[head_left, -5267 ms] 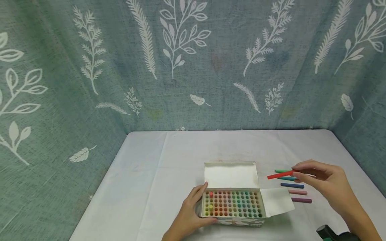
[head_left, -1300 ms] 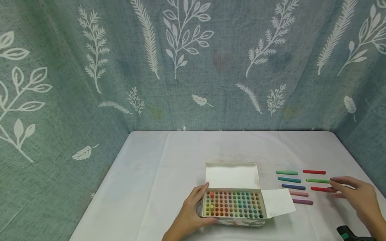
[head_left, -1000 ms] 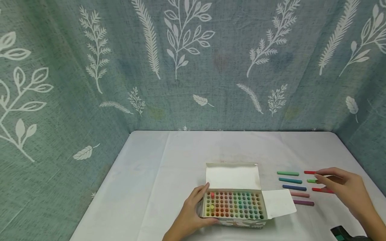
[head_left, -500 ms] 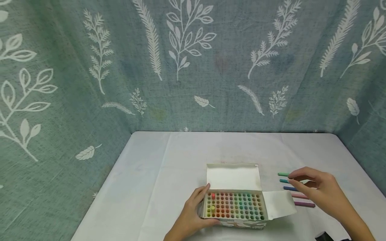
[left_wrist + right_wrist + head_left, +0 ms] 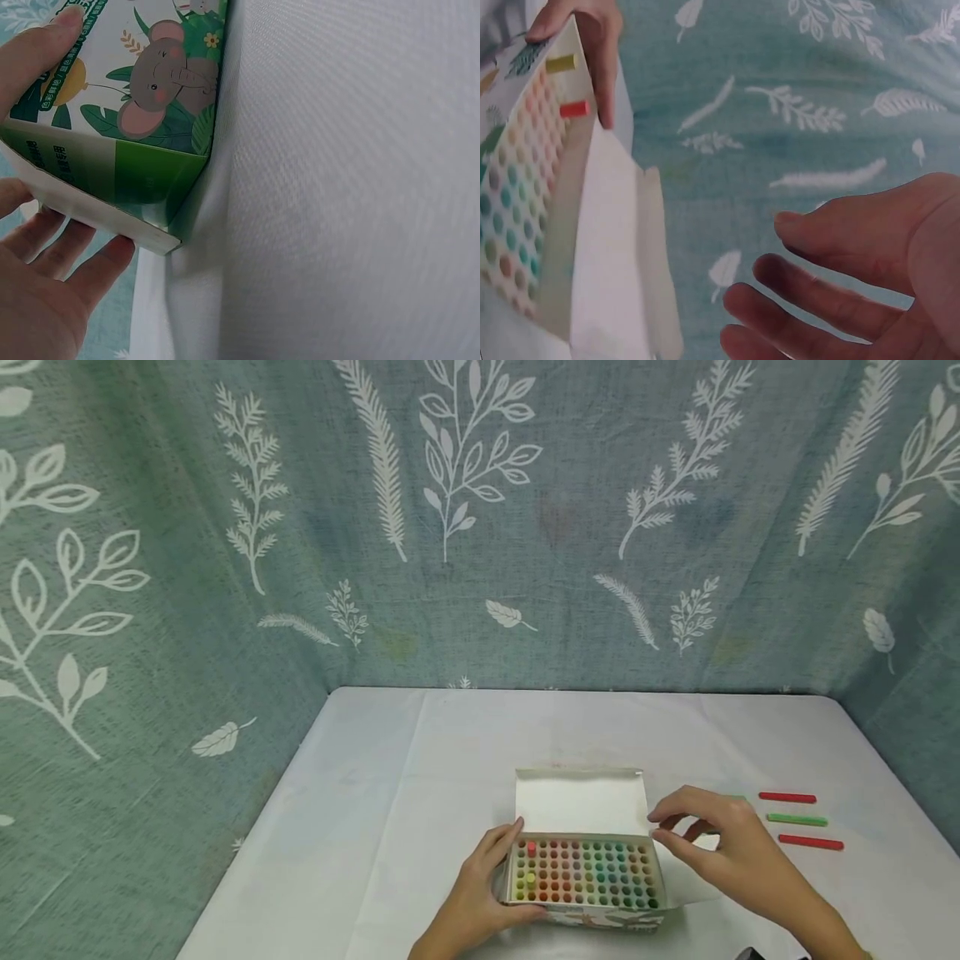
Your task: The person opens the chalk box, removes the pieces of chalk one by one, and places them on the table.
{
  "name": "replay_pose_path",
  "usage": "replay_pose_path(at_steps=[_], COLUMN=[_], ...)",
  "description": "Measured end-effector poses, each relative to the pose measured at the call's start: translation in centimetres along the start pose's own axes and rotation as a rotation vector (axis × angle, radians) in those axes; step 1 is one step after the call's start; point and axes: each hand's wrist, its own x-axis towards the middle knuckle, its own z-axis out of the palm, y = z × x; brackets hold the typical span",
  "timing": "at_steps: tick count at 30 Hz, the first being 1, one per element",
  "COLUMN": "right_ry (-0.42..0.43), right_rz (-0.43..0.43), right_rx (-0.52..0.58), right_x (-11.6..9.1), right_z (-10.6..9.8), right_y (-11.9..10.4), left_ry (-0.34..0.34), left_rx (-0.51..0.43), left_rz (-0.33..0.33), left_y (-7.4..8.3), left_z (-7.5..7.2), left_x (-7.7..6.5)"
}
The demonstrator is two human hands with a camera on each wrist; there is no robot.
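An open cardboard box (image 5: pixel 600 917) with an elephant (image 5: pixel 169 75) printed on its front stands on the table. Inside is a grid of round holes, mostly without sticks. One red crayon-like stick (image 5: pixel 532 848) and one yellow stick (image 5: pixel 531 880) poke up near its left end. My left hand (image 5: pixel 480 877) grips that end, thumb at the front and fingers behind. My right hand (image 5: pixel 720 843) hovers over the box's right flap (image 5: pixel 686 881), its fingers loosely bent. Nothing shows between those fingers in the right wrist view.
At the right lie a red stick (image 5: pixel 787 797), a green stick (image 5: pixel 797 820) and another red stick (image 5: pixel 812 842), parallel. My right hand covers most of another column of sticks. The raised lid (image 5: pixel 581 802) stands behind the box, and a leaf-patterned curtain (image 5: pixel 555 527) surrounds the table.
Earlier my right hand held a red stick; that stick now lies in the right-hand column. Since then the hand has travelled left, empty, to the box's flap. My left hand keeps its grip.
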Motion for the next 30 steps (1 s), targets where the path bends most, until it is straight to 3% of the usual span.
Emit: replay_pose_path(at_steps=[12,18,30], right_ry=[-0.149,-0.233,-0.293], right_rz=[-0.034,0.008,-0.042], right_rx=[0.096,0.091,0.061], right_x=[1.8,2.5,3.2], right_z=[4.7,6.7,10.3], right_y=[-0.9,-1.0,0.1], left_ry=[0.01,0.024,0.031], left_rx=[-0.054,-0.006,0.02], left_rz=[-0.01,0.024,0.056], left_y=[0.2,0.1,-0.2], left_z=[0.0,0.0,0.2], left_x=[-0.1,-0.1,0.0])
